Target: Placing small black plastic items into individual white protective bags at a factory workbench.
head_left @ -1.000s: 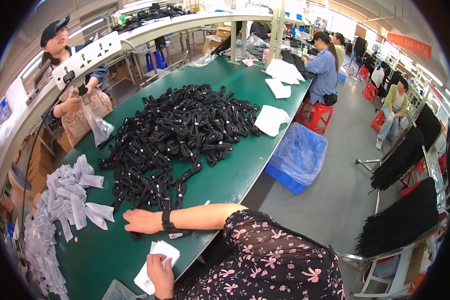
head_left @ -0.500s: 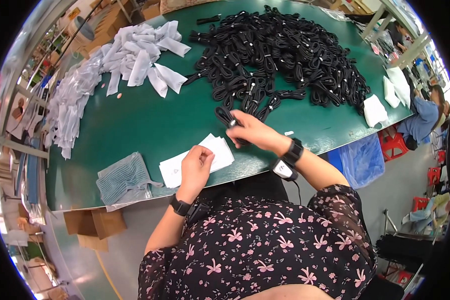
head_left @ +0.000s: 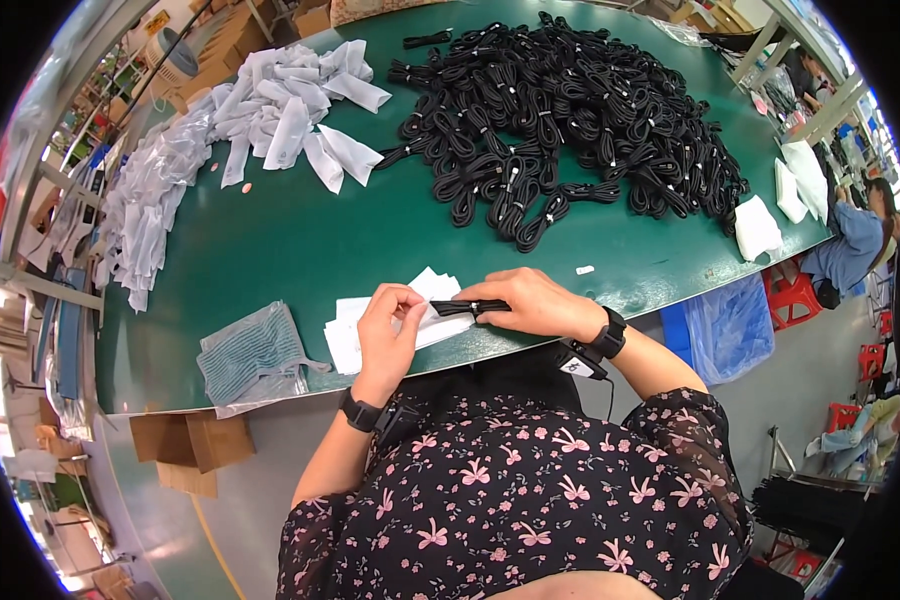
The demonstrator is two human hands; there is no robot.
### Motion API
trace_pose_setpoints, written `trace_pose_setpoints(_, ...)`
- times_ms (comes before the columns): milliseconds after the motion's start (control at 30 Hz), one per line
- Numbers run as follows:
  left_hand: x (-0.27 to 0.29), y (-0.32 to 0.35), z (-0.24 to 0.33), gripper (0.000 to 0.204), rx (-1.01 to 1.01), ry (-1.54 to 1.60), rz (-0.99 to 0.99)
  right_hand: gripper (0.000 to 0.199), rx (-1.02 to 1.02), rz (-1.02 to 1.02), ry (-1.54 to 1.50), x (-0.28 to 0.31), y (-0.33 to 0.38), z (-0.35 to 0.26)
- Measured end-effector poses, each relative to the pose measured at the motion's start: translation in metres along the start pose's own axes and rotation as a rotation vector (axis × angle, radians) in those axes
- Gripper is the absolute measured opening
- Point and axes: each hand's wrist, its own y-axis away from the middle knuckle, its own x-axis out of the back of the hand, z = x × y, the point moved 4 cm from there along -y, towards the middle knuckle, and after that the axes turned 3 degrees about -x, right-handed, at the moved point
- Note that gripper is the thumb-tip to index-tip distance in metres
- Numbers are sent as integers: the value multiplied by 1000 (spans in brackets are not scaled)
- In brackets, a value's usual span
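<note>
At the near edge of the green tabletop (head_left: 300,250), I am watching both hands working close together over a small stack of white paper bags (head_left: 355,325). My left hand (head_left: 388,335) is lying on that stack, its grip pinched together on the top bag's edge. My right hand (head_left: 535,303) is closing its grip around a coiled black cable bundle (head_left: 467,308), which is lying flat between the two hands with its left end touching the bag. Both wrists are wearing black bands.

Further back, a big heap of black cable bundles (head_left: 570,130) is spreading across the middle and right of the tabletop. To the left, a pile of clear plastic bags (head_left: 220,140) is trailing along the far rim. A folded teal mesh cloth (head_left: 252,350) is resting just left of the paper stack, near the edge. Well off to the right, another person in blue (head_left: 855,245) is sitting beside a blue bin (head_left: 730,325).
</note>
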Motion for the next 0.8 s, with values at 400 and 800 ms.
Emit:
trace_pose_setpoints(400,11,-29,23,9,-114,-57,-38,22,197,375,-91,1,-12,-19)
trace_pose_setpoints(800,30,-65,10,13,184,332,-127,25,410,443,-219,17,-40,-33)
